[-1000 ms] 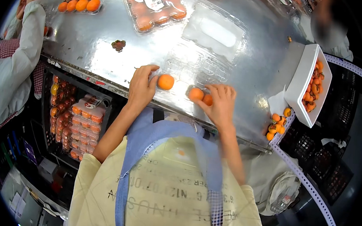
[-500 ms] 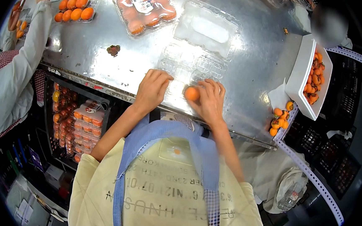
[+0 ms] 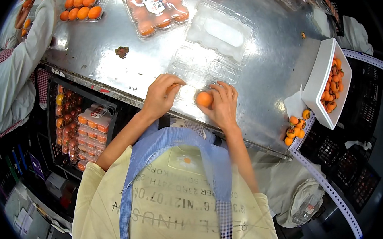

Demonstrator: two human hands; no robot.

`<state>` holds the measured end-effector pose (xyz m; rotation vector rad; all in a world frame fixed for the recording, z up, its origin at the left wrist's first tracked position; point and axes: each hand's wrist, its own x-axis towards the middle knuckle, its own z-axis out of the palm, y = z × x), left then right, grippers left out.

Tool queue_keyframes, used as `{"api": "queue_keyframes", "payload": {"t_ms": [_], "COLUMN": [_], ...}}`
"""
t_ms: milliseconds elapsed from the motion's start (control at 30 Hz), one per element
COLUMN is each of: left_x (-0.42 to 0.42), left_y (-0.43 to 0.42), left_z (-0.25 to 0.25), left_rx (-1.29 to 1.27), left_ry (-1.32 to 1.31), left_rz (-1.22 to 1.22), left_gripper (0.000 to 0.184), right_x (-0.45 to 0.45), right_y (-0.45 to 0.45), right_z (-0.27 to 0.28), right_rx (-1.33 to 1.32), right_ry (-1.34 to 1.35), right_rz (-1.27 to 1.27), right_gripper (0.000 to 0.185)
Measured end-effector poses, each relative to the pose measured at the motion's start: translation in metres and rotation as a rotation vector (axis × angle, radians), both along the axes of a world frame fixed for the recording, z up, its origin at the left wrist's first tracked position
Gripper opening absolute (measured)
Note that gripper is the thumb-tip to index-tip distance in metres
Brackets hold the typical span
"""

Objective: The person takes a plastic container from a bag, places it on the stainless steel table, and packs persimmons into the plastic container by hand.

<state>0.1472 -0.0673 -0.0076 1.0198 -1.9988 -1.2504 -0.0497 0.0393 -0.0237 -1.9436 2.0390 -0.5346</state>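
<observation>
An open clear plastic clamshell (image 3: 196, 53) lies on the metal table, with a white oval pad or label (image 3: 224, 34) in its far half. At the near half, my right hand (image 3: 222, 105) is closed around a smooth orange persimmon (image 3: 204, 99). My left hand (image 3: 161, 94) is at the clamshell's near left side, fingers curled inward. Whatever is inside those fingers is mostly hidden; only a hint of orange shows.
A filled, labelled persimmon pack (image 3: 155, 8) sits beyond my left hand. Another tray of persimmons (image 3: 81, 6) is near a co-worker's sleeve (image 3: 40, 24). To the right are a white box (image 3: 315, 79) of persimmons and several loose ones (image 3: 295, 129). Stacked packs (image 3: 94, 130) stand below the table's edge.
Both hands and the persimmon in my right hand stay almost in place. The view has shifted slightly, and the co-worker's arm has moved a little at the far left.
</observation>
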Motion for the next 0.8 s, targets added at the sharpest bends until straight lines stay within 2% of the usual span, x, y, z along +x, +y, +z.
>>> {"api": "queue_keyframes", "payload": {"t_ms": [300,533,600,700,800], "left_x": [-0.002,-0.002,-0.002,-0.009,-0.013], "left_y": [0.003,0.004,0.003,0.003,0.006], "left_z": [0.005,0.002,0.003,0.017,0.015], "left_rx": [0.29,0.392,0.413,0.722,0.887], "left_ry": [0.063,0.045,0.041,0.042,0.289], "left_rz": [-0.013,-0.052,-0.073,-0.119,-0.369], "left_gripper": [0.013,0.014,0.018,0.033,0.047], "right_x": [-0.001,0.0,0.0,0.002,0.01], "right_y": [0.004,0.004,0.006,0.005,-0.002], "right_z": [-0.002,-0.003,-0.001,0.019,0.037], "right_rx": [-0.05,-0.156,-0.2,-0.334,-0.482], "right_ry": [0.011,-0.047,-0.124,-0.171,-0.22], "right_rz": [-0.001,0.041,0.023,0.078,0.13], "right_gripper": [0.039,0.045,0.046,0.046,0.045]}}
